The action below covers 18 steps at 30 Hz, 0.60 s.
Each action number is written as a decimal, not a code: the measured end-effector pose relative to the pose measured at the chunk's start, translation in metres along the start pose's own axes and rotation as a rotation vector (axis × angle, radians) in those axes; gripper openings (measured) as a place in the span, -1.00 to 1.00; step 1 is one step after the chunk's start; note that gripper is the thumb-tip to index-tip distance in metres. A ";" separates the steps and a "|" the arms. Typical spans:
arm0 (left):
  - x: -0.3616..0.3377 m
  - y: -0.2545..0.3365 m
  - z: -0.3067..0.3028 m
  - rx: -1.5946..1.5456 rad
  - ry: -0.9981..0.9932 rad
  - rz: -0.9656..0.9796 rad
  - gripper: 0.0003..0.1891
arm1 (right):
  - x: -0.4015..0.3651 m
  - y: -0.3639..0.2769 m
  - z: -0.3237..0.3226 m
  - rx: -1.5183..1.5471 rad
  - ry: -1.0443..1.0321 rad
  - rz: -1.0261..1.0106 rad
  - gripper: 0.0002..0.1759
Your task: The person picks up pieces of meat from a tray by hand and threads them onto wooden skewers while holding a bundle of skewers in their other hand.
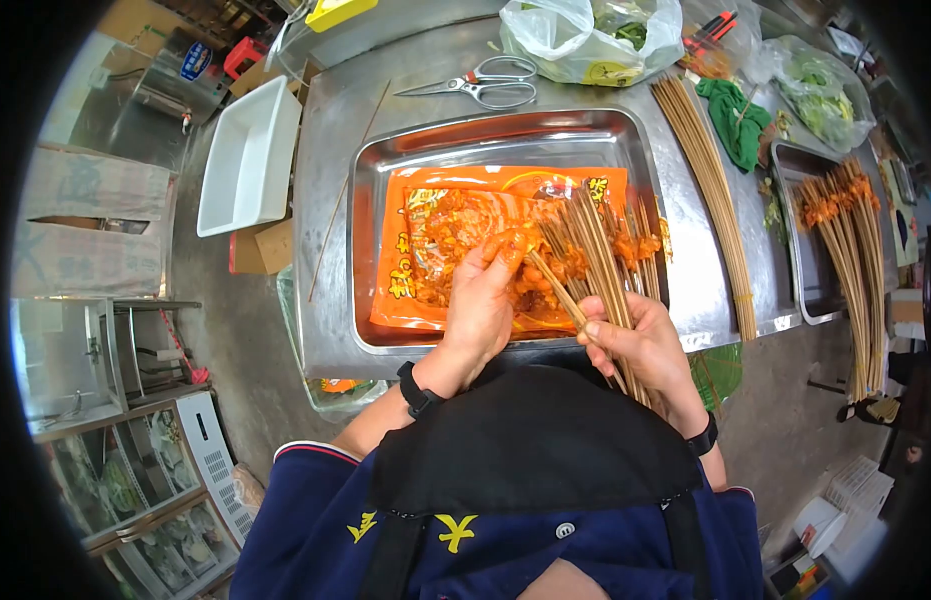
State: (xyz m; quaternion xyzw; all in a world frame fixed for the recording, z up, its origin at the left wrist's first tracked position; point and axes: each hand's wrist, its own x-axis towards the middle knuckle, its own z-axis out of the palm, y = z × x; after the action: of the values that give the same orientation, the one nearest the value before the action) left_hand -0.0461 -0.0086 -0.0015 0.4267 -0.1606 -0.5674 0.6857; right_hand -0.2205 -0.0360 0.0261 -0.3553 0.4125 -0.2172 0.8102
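Steel table (690, 220), grey floor (235, 330). Tray (505, 130) contains bag (455, 178) of meat (455, 228). Left hand (482, 305) pinches piece (512, 240); right hand (645, 340) grips skewers (607, 285).

Lighting the steel tray (485, 135) brightly and fairly evenly, from a source out of view. Glaring in white streaks off the glossy orange pack (465, 178) inside the tray, and glinting along the tray's far wall. Gleaming more softly off the bench (690, 250) to the right of the tray. Looking crisp around the tray, but softening toward the cabinet (210, 450) well to its near left. Bowing and leaning there, as through a fisheye lens. Fading to black in curved borders far beyond the tray on both sides.
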 end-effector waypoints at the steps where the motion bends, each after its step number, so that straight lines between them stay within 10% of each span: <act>1: 0.000 0.003 0.000 -0.049 -0.014 -0.031 -0.80 | 0.000 0.000 0.001 0.000 0.001 -0.002 -0.78; 18: 0.002 0.003 -0.007 -0.219 -0.079 -0.179 -0.82 | 0.000 -0.001 0.001 -0.020 0.017 -0.006 -0.77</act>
State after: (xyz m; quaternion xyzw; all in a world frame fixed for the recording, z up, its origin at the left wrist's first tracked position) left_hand -0.0382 -0.0072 -0.0036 0.3396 -0.0858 -0.6568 0.6678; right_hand -0.2201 -0.0362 0.0275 -0.3626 0.4204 -0.2185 0.8025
